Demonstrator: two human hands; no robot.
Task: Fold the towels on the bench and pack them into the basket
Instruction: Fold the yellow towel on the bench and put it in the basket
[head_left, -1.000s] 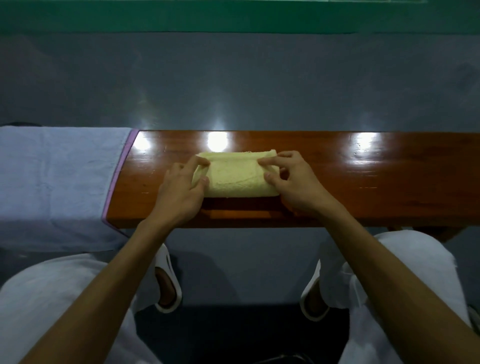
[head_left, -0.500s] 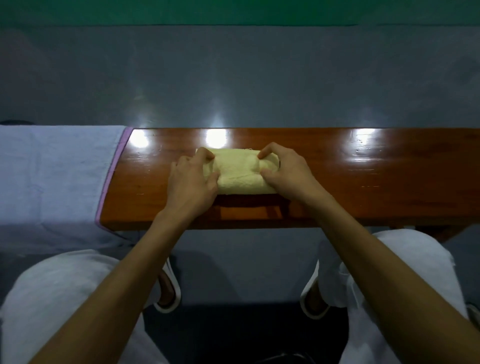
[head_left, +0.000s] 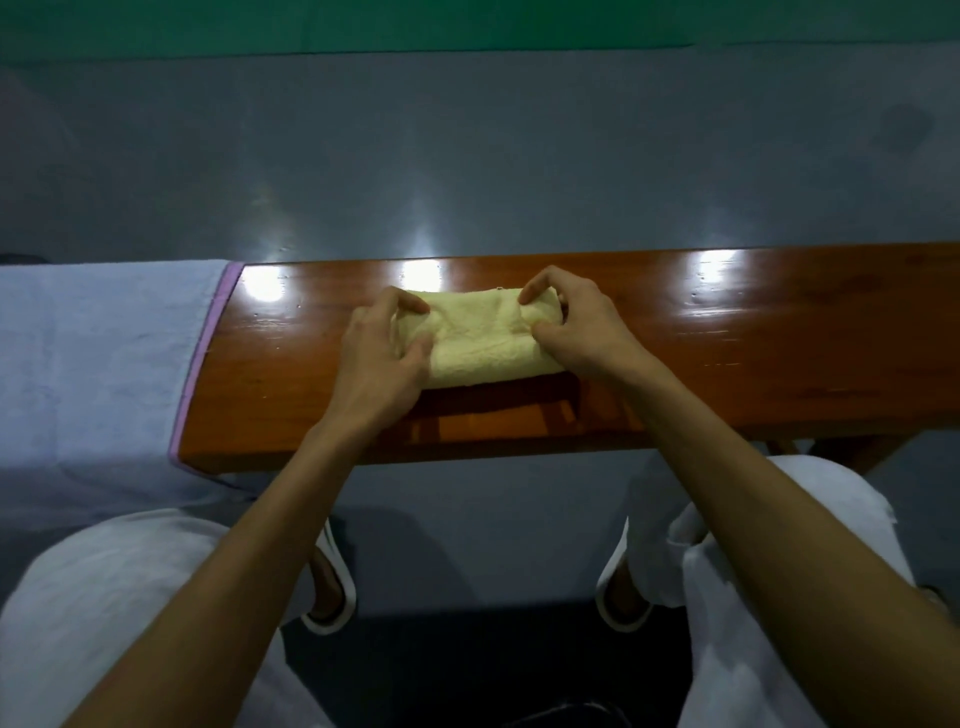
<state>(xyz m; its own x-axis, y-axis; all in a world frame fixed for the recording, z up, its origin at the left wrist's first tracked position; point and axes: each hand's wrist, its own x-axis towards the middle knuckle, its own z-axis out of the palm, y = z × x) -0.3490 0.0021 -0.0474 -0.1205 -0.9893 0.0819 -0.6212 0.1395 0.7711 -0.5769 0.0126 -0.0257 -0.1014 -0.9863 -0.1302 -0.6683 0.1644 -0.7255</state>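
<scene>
My left hand (head_left: 382, 358) and right hand (head_left: 582, 325) each pinch an end of the folded yellow towel (head_left: 480, 343), thumb against fingers. It lies on the glossy wooden bench (head_left: 753, 343). A pale blue towel (head_left: 98, 364) with a pink edge drapes the bench's left end; no label or writing is readable.

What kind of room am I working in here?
Probably a bare indoor hall or workroom, not a home: a glossy wooden bench, a plain grey floor with a green strip beyond, and no furniture around.
</scene>
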